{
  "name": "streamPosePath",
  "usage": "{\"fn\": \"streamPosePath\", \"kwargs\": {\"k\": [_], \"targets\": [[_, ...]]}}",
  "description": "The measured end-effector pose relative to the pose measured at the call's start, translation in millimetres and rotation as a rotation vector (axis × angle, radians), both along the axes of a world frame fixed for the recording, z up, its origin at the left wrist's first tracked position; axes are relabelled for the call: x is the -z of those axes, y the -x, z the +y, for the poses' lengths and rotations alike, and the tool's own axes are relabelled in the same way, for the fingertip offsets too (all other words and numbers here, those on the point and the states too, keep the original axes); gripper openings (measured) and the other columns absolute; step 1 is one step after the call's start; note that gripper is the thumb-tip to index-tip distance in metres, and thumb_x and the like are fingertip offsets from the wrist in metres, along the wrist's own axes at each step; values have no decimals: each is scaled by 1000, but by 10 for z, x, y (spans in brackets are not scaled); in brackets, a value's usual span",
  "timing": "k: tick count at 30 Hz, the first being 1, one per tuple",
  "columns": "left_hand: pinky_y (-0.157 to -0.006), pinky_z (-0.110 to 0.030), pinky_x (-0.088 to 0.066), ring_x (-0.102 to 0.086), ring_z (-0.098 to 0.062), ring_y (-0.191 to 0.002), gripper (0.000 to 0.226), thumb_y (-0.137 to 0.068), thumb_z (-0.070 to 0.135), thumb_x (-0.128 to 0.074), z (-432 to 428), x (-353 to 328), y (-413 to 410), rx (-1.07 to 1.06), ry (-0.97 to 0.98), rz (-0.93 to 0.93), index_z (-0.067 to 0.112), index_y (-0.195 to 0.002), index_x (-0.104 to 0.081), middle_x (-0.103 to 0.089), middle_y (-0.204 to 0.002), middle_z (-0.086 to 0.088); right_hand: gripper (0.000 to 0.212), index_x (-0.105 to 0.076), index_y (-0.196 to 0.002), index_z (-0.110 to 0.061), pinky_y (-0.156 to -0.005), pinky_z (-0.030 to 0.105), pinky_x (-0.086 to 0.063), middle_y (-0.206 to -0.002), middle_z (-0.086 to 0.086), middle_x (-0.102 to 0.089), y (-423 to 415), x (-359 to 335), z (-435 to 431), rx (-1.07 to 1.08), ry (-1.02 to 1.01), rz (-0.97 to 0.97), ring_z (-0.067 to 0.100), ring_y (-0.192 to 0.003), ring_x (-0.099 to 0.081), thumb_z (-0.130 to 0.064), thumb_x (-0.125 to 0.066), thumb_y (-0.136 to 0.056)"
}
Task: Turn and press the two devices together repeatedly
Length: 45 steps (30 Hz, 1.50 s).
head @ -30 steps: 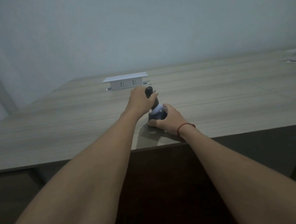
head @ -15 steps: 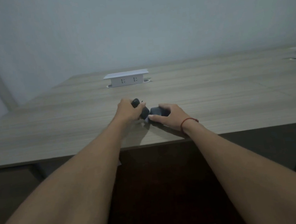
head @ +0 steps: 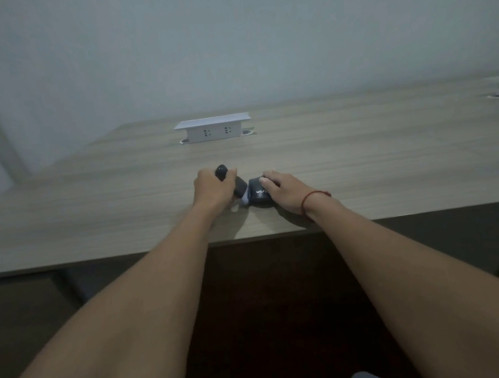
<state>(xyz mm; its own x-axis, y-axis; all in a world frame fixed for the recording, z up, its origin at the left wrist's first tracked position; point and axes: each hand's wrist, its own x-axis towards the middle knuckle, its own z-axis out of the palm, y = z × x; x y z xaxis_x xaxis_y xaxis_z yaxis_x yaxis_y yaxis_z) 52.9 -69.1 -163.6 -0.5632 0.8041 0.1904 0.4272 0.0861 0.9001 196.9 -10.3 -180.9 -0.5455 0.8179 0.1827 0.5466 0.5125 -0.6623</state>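
Head view. Left hand [head: 213, 189] clenched round dark handle [head: 231, 181], handle tilted, upper end poking out past the knuckles, lower end angled down to the right towards a pale joint at the desk surface. Right hand [head: 283, 190] laid over dark base [head: 258, 194], fingers curled over its far edge, grasping it; white lettering visible on the near face, only partly legible. Base resting on wooden desk [head: 362, 158], near the front edge, just beside the handle's lower end; whether the two parts are joined cannot be told. Red cord [head: 312, 199] around right wrist. White socket box [head: 213, 128] standing further back on desk, well apart from both hands. Pale wall [head: 226, 37] behind.
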Motion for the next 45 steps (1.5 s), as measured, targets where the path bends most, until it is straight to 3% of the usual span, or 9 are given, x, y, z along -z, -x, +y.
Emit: {"fn": "streamPosePath", "kwargs": {"k": [4, 7, 10, 14, 20, 23, 28, 42, 45], "targets": [[-55, -28, -58, -62, -22, -57, 22, -93, 19, -62, -107, -82, 86, 89, 71, -143, 1, -81, -60, -65, -77, -20, 30, -55, -110, -5, -88, 31, -33, -112, 12, -53, 25, 3, -24, 15, 3, 17, 26, -107, -50, -24, -34, -101], [-52, -27, -61, -70, -26, -73, 22, -89, 19, -68, -27, -41, 98, 42, 43, -213, -1, -92, -62, -66, -90, -19, 35, -54, -117, 1, -91, 33, -35, -121, 19, -55, 34, -4, -55, 29, 0, 31, 30, -111, -51, -22, -33, -101], [-62, -36, -63, -70, -33, -91, 40, -85, 29, -73, 94, 45, 49, -94, -20, -258, 0, -111, -62, -66, -109, -15, 31, -55, -103, -2, -80, 30, -34, -105, 14, -55, 60, 19, -57, 12, 7, 28, 25, -94, -50, -23, -32, -100], [-80, -44, -61, -70, -36, -93, 38, -88, 33, -67, 213, 146, -21, -150, -70, -278, 2, -110, -61, -67, -112, -18, 26, -52, -95, -11, -77, 30, -33, -100, 9, -53, 78, 65, -4, 16, -7, 36, 23, -89, -50, -26, -31, -100], [-70, -41, -63, -73, -30, -81, 20, -88, 25, -67, -10, 35, 108, -49, -153, -294, 7, -79, -64, -71, -90, -18, 26, -53, -98, -11, -78, 30, -33, -106, 12, -56, 77, 76, 25, 51, -24, 54, 24, -91, -50, -26, -32, -99], [-58, -28, -62, -70, -23, -76, 17, -88, 21, -67, -76, -29, -20, -21, -207, -204, 7, -80, -63, -68, -82, -11, 27, -55, -100, -10, -78, 32, -36, -107, 11, -57, 90, 83, 16, 65, -7, 62, 25, -93, -52, -24, -32, -98], [-72, -39, -60, -68, -30, -79, 27, -79, 31, -64, -70, 50, -69, -156, -111, 101, 5, -75, -66, -70, -86, -17, 20, -48, -89, -15, -77, 30, -31, -97, 9, -53, 92, 63, -6, 103, 14, 68, 25, -89, -48, -26, -34, -99], [-78, -34, -51, -64, -26, -94, 40, -89, 40, -63, 149, 43, -64, -215, -132, 93, 1, -97, -67, -66, -104, -15, 31, -57, -110, -17, -81, 34, -41, -105, 4, -59, 44, 111, -75, 108, -32, 113, 22, -96, -54, -35, -36, -97], [-79, -34, -55, -68, -29, -88, 33, -90, 34, -63, 122, 127, -100, -152, -97, 76, 3, -87, -69, -70, -92, -14, 33, -59, -114, -15, -80, 30, -38, -108, 5, -60, 27, 103, -111, 129, -72, 130, 19, -94, -52, -36, -39, -98]]}}
